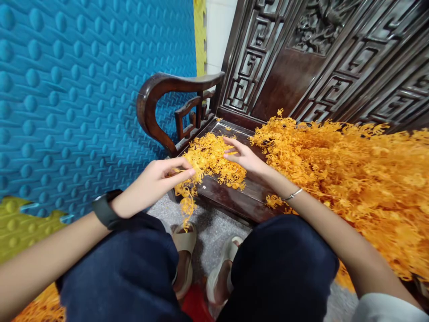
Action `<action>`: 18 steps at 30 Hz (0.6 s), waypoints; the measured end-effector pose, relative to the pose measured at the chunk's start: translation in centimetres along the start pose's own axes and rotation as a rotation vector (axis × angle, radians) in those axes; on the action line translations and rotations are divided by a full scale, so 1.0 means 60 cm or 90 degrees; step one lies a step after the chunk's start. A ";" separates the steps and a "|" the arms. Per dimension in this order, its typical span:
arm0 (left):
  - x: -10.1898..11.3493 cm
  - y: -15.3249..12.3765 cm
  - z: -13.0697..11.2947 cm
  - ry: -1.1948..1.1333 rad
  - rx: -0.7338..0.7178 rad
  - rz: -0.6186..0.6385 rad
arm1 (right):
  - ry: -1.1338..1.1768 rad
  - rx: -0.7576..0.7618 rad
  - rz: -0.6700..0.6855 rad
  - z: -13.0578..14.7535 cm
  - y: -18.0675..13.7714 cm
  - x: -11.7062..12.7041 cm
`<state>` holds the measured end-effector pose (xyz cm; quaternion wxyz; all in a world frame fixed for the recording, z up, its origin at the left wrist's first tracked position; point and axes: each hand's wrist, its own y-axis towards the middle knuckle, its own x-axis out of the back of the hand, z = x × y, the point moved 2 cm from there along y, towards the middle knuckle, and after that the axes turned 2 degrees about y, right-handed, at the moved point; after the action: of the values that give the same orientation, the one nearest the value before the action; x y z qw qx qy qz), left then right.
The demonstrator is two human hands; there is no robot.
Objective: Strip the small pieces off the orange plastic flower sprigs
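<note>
My left hand, with a black watch on its wrist, pinches a hanging strand of orange plastic sprigs at the front edge of a dark wooden bench seat. My right hand, a thin bracelet on its wrist, rests with fingers spread on a small pile of the same orange sprigs on the seat. A far larger heap of orange sprigs covers the bench to the right of my right arm.
The bench has a curved wooden armrest on the left and a carved dark backrest. Blue studded foam mat lines the wall at left. My knees and sandalled feet are below on grey floor.
</note>
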<state>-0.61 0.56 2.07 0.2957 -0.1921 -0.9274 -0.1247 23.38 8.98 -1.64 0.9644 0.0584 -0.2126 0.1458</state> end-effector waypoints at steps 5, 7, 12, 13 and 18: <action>-0.008 0.003 0.002 0.010 -0.019 0.036 | 0.184 0.031 0.219 0.065 -0.039 -0.051; -0.010 0.003 0.000 0.018 -0.027 0.054 | 0.232 0.005 0.269 0.079 -0.046 -0.069; -0.009 -0.001 -0.006 0.027 -0.036 0.050 | 0.252 -0.023 0.245 0.085 -0.052 -0.076; -0.008 -0.001 -0.006 0.027 -0.036 0.042 | 0.253 -0.024 0.235 0.085 -0.053 -0.073; -0.007 -0.002 -0.001 0.030 -0.032 0.045 | 0.248 -0.014 0.234 0.086 -0.054 -0.064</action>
<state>-0.33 0.32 1.86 0.3169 -0.2290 -0.9093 -0.1423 19.02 3.99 1.19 0.9451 -0.0212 -0.0313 0.3246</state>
